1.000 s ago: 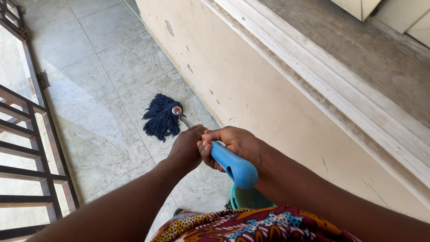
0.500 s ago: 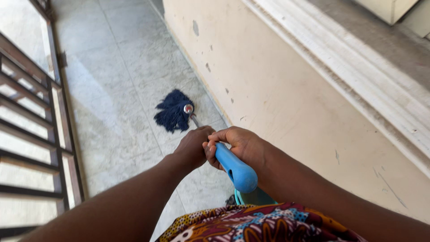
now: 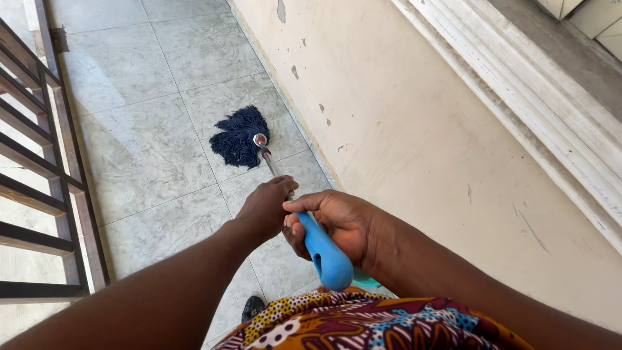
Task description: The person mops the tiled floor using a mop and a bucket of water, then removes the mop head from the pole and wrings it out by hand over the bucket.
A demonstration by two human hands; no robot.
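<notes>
Both hands clamped on a mop near a wall.
Left hand wraps the shaft, right hand the blue handle; mop head lies far on the tiled floor, between railing left and wall right.

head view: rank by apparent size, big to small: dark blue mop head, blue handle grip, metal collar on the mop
1. Dark blue mop head, spread on the floor tile.
2. Blue handle grip, partly covered by the right hand. It is much nearer the camera, so its rank against the mop head is unsure.
3. Metal collar, clearly smallest.
</notes>
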